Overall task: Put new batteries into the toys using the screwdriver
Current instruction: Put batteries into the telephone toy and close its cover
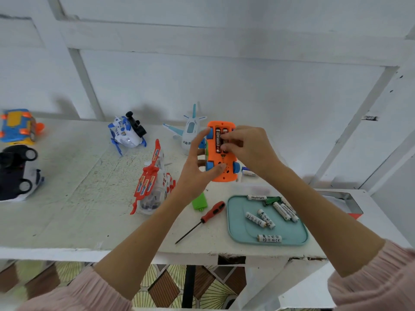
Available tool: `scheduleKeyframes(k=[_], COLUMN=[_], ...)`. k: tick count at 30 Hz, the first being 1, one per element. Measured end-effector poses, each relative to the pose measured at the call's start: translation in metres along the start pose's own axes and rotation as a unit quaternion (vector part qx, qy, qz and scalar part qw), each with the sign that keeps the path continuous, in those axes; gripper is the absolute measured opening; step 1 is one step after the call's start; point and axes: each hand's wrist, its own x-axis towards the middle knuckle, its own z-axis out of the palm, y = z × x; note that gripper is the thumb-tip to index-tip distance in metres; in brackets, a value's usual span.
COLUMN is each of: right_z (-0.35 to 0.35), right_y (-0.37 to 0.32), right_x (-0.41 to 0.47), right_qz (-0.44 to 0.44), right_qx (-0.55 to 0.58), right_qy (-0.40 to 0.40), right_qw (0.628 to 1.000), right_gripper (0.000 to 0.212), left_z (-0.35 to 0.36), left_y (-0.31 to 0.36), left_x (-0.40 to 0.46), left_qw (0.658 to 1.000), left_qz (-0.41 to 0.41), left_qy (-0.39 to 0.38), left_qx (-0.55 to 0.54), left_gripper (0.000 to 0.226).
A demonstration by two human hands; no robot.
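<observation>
An orange toy car [221, 161] with blue wheels is held underside up above the table, its battery bay uncovered and dark batteries [218, 140] lying in it. My left hand [197, 169] grips the car from the left, thumb on its lower end. My right hand [249, 145] pinches a battery in the bay with its fingertips. A red-handled screwdriver [203, 219] lies on the table below, beside a green battery cover [199, 202]. A teal tray [242, 234] holds several white batteries [266, 218].
Other toys stand around: a red and white helicopter [152, 182], a white and blue helicopter [126, 132], a white plane [190, 131], a blue and yellow car [19, 126], a black and white car [19, 171]. The table's front edge [112, 250] is near.
</observation>
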Motion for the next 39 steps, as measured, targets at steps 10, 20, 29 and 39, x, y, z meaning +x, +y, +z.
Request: scheduleKeyframes(k=[10, 20, 29, 39], right_z=[0.057, 0.11, 0.117, 0.038], right_y=[0.001, 0.001, -0.001, 0.005], right_x=[-0.045, -0.05, -0.048, -0.023], right_qz=[0.073, 0.134, 0.175, 0.2], right_qx=[0.073, -0.017, 0.045, 0.343], right_qy=[-0.105, -0.298, -0.293, -0.064], right_qw=[0.989, 0.945, 0.939, 0.916], right_gripper=[0.014, 0.036, 0.039, 0.031], left_z=[-0.064, -0.083, -0.084, -0.078], left_y=[0.026, 0.031, 0.03, 0.019], left_x=[0.01, -0.009, -0.016, -0.006], left_qw=[0.992, 0.987, 0.985, 0.988], left_qz=[0.056, 0.058, 0.051, 0.048], left_qy=[0.11, 0.15, 0.163, 0.145], left_qx=[0.014, 0.021, 0.032, 0.001], left_gripper=[0.073, 0.071, 0.069, 0.072])
